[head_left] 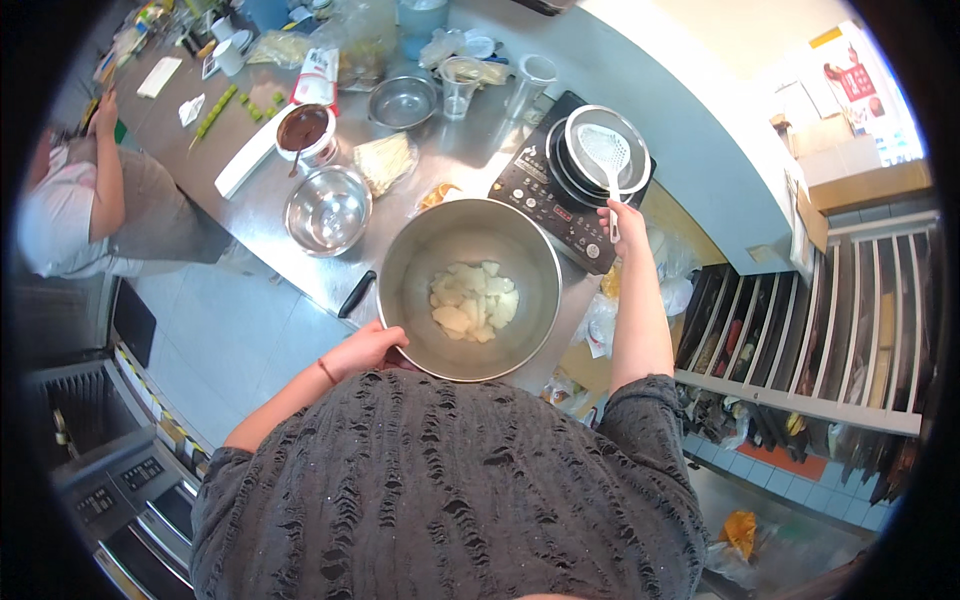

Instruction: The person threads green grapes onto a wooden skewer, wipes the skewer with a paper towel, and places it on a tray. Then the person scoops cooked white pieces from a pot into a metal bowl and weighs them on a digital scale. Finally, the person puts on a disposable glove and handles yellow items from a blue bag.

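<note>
Close in front of me stands a large, deep steel pot (535,255); pale, cut pieces of food (475,302) lie on its bottom. My left hand (368,350) is closed on the pot's near-left rim. In my closed right hand (628,228) is the handle of a light-coloured skimmer (604,150) with a perforated head. The head rests in or just over a small round metal pan (640,172) on a black induction cooker (530,185); whether it touches the bottom I cannot tell. A black-handled tool (357,294) lies left of the big pot.
Left of the pot are a steel bowl (328,210), a tub of brown paste (306,135) and a bag of pale strips (385,163). Clear plastic cups (460,88) stand farther back. A co-worker's hand (103,115) is at far left. A rack of trays (800,330) stands right.
</note>
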The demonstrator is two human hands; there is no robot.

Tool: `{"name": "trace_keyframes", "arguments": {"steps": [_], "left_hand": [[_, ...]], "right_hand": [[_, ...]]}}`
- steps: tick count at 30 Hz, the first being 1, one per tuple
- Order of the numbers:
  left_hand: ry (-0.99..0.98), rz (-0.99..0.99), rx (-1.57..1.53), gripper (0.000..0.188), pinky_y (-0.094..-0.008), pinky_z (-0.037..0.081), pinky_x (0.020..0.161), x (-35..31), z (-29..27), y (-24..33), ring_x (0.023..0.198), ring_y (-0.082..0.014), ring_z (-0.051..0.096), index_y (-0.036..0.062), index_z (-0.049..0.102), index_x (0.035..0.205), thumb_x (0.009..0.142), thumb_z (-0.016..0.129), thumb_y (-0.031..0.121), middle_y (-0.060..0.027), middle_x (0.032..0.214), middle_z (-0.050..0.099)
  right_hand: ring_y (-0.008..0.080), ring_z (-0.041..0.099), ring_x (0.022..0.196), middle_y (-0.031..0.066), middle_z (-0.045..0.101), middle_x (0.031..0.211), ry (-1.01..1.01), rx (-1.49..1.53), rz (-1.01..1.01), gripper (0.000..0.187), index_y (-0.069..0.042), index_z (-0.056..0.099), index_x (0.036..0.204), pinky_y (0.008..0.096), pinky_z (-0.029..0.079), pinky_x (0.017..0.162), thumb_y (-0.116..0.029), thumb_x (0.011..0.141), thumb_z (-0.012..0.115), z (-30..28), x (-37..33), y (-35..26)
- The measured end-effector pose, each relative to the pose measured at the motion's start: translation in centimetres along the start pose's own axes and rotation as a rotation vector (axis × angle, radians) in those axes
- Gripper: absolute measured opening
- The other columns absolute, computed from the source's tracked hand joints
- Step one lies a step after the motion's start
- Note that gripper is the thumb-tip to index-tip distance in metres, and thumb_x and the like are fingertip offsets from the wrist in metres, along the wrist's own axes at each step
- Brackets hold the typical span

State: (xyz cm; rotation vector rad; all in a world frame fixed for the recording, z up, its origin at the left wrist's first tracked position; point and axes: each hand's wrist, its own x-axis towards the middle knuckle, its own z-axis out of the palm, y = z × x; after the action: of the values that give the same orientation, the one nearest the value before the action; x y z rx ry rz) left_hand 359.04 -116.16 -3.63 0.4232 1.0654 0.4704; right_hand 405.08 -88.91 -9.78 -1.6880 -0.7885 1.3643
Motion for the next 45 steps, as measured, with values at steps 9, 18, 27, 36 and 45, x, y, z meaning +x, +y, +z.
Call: {"name": "trace_keyframes", "arguments": {"steps": [9, 18, 27, 36, 45], "left_hand": [[0.223, 0.169, -0.352, 0.036, -0.0450, 0.060, 0.084, -13.9, -8.4, -5.2, 0.093, -0.0337, 0.070, -0.0087, 0.049, 0.126, 0.095, 0.049, 0.010, -0.0208, 0.109, 0.067], [0.355, 0.321, -0.499, 0.038, -0.0372, 0.058, 0.086, -35.0, -26.5, -16.0, 0.096, -0.0287, 0.071, -0.0089, 0.048, 0.126, 0.096, 0.045, 0.013, -0.0199, 0.115, 0.066], [0.685, 0.461, -0.988, 0.046, -0.0387, 0.061, 0.087, -49.4, -44.8, -28.5, 0.097, -0.0304, 0.071, -0.0102, 0.040, 0.135, 0.095, 0.047, 0.010, -0.0237, 0.120, 0.063], [0.844, 0.599, -1.298, 0.044, -0.0371, 0.062, 0.085, -56.9, -68.6, -28.0, 0.094, -0.0303, 0.072, -0.0137, 0.040, 0.135, 0.096, 0.044, 0.006, -0.0275, 0.113, 0.064], [0.793, 0.719, -1.447, 0.042, -0.0383, 0.063, 0.083, -65.3, -94.5, -18.4, 0.095, -0.0324, 0.072, -0.0125, 0.043, 0.132, 0.093, 0.045, 0.003, -0.0260, 0.110, 0.066]], "right_hand": [[0.0307, 0.062, 0.112, 0.0188, 0.067, 0.119, 0.525, -0.711, -0.386, 0.062, 0.002, 0.062, 0.124, 0.0427, 0.047, 0.097, -0.045, 0.085, 0.071, 1.5, -4.4, -0.8], [0.0213, 0.062, 0.085, 0.0115, 0.066, 0.095, 0.276, -0.454, -1.135, 0.023, 0.004, 0.062, 0.113, 0.0324, 0.051, 0.079, -0.012, 0.097, 0.060, 34.3, -32.6, 7.4], [0.0116, 0.054, 0.062, 0.0081, 0.060, 0.065, -0.805, -0.889, -0.483, 0.021, 0.000, 0.067, 0.092, 0.0305, 0.048, 0.062, -0.021, 0.092, 0.069, 68.3, -53.3, 28.0], [0.0371, 0.059, 0.059, 0.0202, 0.058, 0.062, -0.974, -1.134, -0.564, 0.041, -0.003, 0.062, 0.068, 0.0462, 0.046, 0.059, -0.039, 0.088, 0.066, 96.3, -48.6, 29.1], [0.0363, 0.062, 0.067, 0.0194, 0.061, 0.070, -1.459, -1.140, -0.525, 0.035, -0.004, 0.064, 0.076, 0.0449, 0.049, 0.065, -0.036, 0.087, 0.067, 134.6, -52.7, 30.7]]}}
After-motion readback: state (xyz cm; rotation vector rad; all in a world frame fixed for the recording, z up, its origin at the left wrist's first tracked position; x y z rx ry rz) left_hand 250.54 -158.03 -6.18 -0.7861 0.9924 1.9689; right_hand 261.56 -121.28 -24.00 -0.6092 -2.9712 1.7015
